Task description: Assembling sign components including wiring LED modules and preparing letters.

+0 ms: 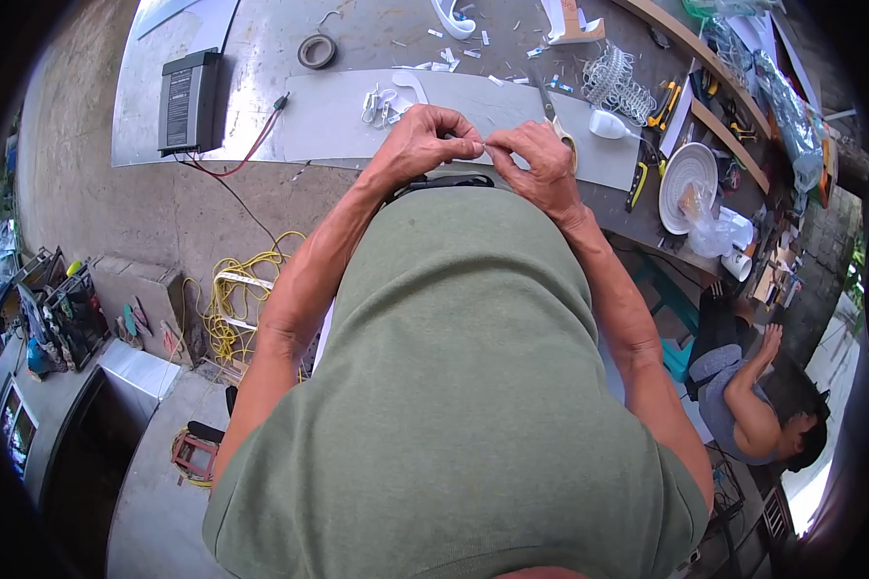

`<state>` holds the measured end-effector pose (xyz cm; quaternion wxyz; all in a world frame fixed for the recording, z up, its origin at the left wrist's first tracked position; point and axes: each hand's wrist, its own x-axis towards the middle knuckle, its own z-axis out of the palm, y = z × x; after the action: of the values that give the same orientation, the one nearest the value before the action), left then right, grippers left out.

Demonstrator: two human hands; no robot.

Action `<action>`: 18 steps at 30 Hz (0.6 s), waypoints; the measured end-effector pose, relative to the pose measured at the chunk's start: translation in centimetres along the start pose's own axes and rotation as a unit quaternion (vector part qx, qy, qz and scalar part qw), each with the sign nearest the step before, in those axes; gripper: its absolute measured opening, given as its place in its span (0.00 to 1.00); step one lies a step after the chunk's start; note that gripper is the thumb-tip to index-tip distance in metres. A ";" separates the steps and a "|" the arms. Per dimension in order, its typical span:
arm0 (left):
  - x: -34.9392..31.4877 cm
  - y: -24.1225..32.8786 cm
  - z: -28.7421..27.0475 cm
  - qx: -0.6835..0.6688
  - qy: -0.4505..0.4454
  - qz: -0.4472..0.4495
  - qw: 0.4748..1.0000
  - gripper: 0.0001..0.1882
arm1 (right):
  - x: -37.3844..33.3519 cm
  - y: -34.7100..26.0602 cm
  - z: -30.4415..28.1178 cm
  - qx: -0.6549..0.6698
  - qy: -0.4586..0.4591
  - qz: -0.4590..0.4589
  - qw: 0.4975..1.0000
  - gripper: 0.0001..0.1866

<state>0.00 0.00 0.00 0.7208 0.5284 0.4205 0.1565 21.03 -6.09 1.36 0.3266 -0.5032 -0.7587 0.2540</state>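
My left hand (429, 141) and my right hand (536, 159) meet fingertip to fingertip above the near edge of a grey sheet (328, 106). Thumb and forefinger are pinched on each hand. Whatever sits between them is too small to name. Just left of my left hand lies a small white cable bundle (384, 106). A dark cord (454, 180) shows against my green shirt below the hands. Beside my right hand are scissors (567, 150) and a white plastic bottle (608, 124).
A dark box (189, 101) with red leads stands at the table's left, near a tape roll (317, 51). Small white pieces (497, 81) lie scattered at the back. Right are pliers (663, 106), a cutter knife (636, 185) and a round white basket (688, 188). Another person (734, 400) sits at right.
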 end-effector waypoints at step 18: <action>0.2 -0.4 -0.8 -0.042 -0.050 -0.024 0.998 0.14 | 1.9 1.3 -1.4 0.235 -0.121 0.220 0.939 0.09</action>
<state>-0.61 0.47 -0.48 0.7658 0.4950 0.3894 0.1304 22.37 -3.77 1.82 0.2772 -0.5318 -0.5817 0.5496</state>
